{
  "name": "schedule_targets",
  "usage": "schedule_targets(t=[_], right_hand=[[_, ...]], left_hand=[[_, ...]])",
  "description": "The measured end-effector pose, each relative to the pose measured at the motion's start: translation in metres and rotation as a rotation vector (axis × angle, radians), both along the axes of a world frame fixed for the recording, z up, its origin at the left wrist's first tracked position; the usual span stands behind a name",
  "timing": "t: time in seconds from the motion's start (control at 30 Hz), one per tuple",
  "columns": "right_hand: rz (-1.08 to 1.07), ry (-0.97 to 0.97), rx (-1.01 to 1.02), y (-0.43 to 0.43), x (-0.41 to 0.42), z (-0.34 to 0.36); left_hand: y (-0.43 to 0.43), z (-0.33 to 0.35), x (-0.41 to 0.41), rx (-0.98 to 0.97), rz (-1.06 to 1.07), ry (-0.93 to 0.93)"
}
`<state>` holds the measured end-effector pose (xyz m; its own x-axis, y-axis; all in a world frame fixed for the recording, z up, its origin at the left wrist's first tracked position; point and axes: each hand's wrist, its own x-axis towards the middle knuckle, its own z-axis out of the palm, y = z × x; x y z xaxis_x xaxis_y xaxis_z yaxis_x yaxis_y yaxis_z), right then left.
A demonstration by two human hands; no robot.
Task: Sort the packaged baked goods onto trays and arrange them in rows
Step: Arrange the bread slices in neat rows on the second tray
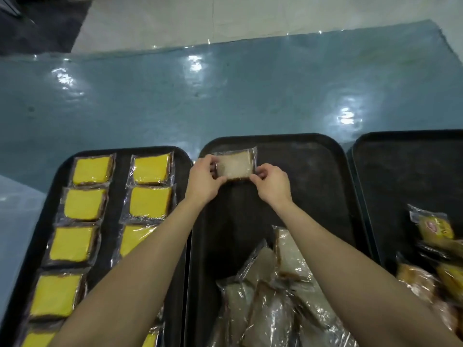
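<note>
Your blue table (225,96) carries three black trays. The left tray (120,171), at nine o'clock, holds yellow cakes (150,169) in two rows. The middle tray (313,139) has a pile of pale slices (270,309) at six o'clock, and the right tray (413,171) holds mixed packets (438,246) (labels unreadable). At the middle tray's eleven o'clock is the wrapped slice (235,166). Your left hand (204,181) pinches its left edge and your right hand (273,184) its right.
</note>
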<state>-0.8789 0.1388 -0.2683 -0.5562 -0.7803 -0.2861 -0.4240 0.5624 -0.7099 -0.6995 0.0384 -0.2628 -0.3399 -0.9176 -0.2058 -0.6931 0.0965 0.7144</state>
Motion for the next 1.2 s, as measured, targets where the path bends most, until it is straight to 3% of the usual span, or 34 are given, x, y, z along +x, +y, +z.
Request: schedule_targets(t=[0.3,0.4,0.47,0.63,0.77,0.9,1.0,1.2], right_hand=[[-0.001,0.075,-0.01,-0.01,-0.007,-0.012],[0.007,-0.108,-0.016,-0.001,-0.015,-0.001],[0.036,-0.078,0.003,0.019,-0.022,0.006],[0.243,0.202,0.222,0.099,-0.043,0.024],[0.281,0.255,0.492,0.146,-0.05,0.039],[0.225,0.022,0.555,0.159,-0.039,0.046],[0.192,-0.021,0.552,0.163,-0.033,0.048],[-0.124,-0.332,0.209,0.181,-0.016,0.052]], left_hand=[[0.004,-0.011,-0.004,-0.275,-0.087,-0.197],[0.023,-0.007,-0.007,-0.528,-0.289,-0.342],[0.04,-0.016,-0.012,-0.57,-0.435,-0.416],[0.046,-0.025,-0.02,-0.456,-0.497,-0.523],[0.047,-0.01,-0.011,-0.455,-0.495,-0.539],[0.092,0.007,0.002,-0.377,-0.441,-0.356],[0.136,0.006,0.024,-0.253,-0.52,-0.259],[0.176,-0.01,0.066,-0.127,-0.666,-0.426]])
